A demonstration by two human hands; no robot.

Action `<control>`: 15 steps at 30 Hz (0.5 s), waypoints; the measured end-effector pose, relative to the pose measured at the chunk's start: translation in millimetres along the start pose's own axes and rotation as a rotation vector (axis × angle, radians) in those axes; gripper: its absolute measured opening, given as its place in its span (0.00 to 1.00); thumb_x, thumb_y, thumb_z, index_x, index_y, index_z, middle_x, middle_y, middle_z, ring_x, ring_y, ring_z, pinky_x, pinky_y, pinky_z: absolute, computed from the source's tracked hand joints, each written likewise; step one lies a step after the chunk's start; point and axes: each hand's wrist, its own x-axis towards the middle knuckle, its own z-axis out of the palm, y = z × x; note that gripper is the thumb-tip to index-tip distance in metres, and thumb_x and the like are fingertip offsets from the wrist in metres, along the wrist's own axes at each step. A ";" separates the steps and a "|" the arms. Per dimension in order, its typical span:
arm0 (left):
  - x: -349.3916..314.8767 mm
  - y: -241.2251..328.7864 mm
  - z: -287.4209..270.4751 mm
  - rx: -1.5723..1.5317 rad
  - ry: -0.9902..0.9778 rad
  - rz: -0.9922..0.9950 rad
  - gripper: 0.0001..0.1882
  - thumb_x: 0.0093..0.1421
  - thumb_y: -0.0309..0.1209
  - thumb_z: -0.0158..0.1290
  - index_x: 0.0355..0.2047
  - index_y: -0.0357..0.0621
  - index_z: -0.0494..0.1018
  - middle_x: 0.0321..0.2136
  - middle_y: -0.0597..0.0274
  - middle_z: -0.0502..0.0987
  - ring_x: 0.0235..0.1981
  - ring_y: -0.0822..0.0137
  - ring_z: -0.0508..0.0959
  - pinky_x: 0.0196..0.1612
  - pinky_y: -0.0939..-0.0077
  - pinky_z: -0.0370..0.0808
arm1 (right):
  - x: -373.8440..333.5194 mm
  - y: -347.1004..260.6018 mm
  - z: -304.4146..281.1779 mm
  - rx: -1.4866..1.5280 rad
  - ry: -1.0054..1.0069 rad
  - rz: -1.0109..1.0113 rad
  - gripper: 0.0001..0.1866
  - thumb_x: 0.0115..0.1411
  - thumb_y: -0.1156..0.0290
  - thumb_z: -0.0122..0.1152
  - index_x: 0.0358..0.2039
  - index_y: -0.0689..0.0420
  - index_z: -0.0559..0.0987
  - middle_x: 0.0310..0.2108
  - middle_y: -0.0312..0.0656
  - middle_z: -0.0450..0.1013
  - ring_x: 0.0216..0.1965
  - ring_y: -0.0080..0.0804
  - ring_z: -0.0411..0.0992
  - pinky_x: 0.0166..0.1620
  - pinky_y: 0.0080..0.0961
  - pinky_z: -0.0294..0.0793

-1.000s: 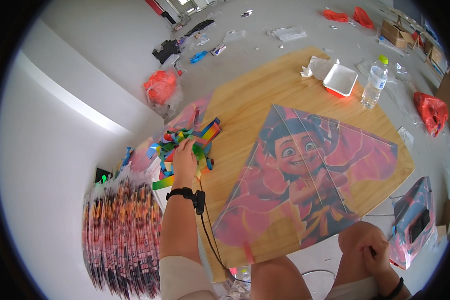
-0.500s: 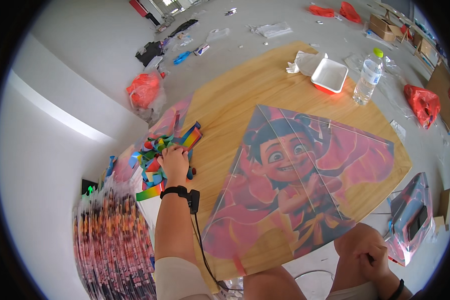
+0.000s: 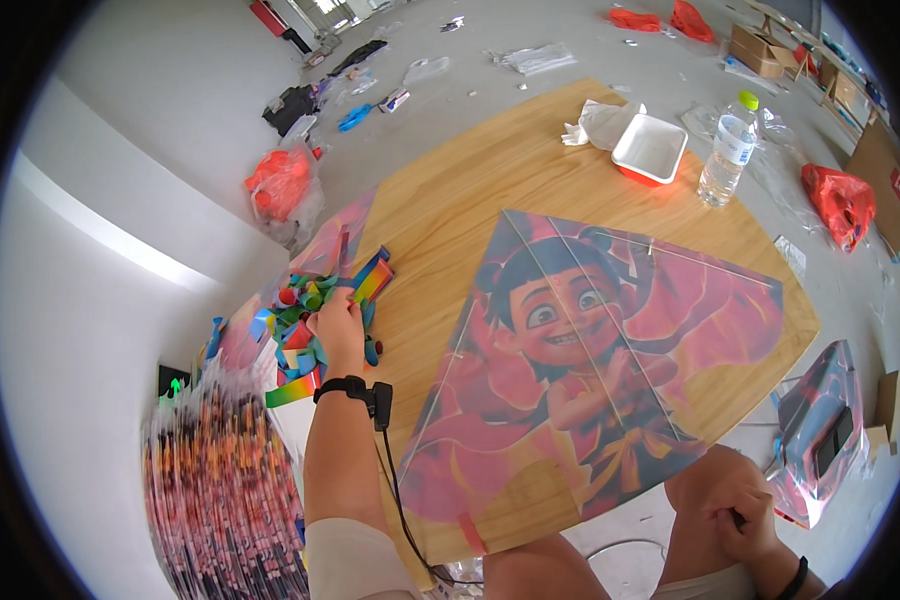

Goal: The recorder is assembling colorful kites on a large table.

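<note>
My left hand (image 3: pixel 338 325) reaches into a heap of curled rainbow ribbons (image 3: pixel 295 335) at the table's left edge, its fingers closed on some of them; the fingertips are partly hidden. A black band with a box and cable circles that wrist. A large kite (image 3: pixel 570 370) printed with a cartoon child lies flat in front of me, thin rods crossing it. From the kite's lower edge sticks a short red strip (image 3: pixel 472 535). My right hand (image 3: pixel 747 520) rests on my knee, curled into a loose fist, apart from the kite.
The wooden table (image 3: pixel 450 190) also bears a white-and-red tray (image 3: pixel 650 148), crumpled tissue (image 3: pixel 607 124) and a water bottle (image 3: pixel 730 155). Left of it stands a thick stack of printed sheets (image 3: pixel 225 490). Another kite (image 3: pixel 820 430) carrying a dark phone-like slab is at the right. Bags litter the floor.
The view has shifted slightly, moving the scene a little left. My left hand's fingers have drawn closer together over the ribbons. My right hand stays on the knee.
</note>
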 end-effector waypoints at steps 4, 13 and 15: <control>1.2 -1.4 -0.3 -0.036 0.038 -0.078 0.05 0.59 0.33 0.62 0.36 0.51 0.82 0.29 0.65 0.82 0.37 0.58 0.82 0.46 0.55 0.64 | 1.1 -4.3 -1.5 -0.010 -0.004 0.015 0.12 0.49 0.88 0.52 0.25 0.59 0.81 0.23 0.41 0.78 0.26 0.36 0.78 0.32 0.28 0.76; 9.0 -5.9 -9.1 -0.026 0.021 -0.171 0.12 0.55 0.43 0.67 0.32 0.52 0.83 0.31 0.69 0.83 0.37 0.62 0.81 0.44 0.53 0.62 | 0.3 -5.1 -1.4 -0.014 -0.004 0.028 0.12 0.48 0.88 0.53 0.25 0.58 0.81 0.23 0.41 0.79 0.26 0.37 0.78 0.32 0.29 0.76; 13.0 -8.5 -13.5 -0.117 -0.043 -0.206 0.10 0.54 0.43 0.67 0.31 0.54 0.83 0.34 0.71 0.83 0.42 0.61 0.79 0.45 0.51 0.59 | 1.7 -6.5 -2.0 -0.019 -0.003 0.023 0.11 0.49 0.87 0.54 0.25 0.57 0.81 0.23 0.42 0.78 0.26 0.38 0.78 0.32 0.30 0.76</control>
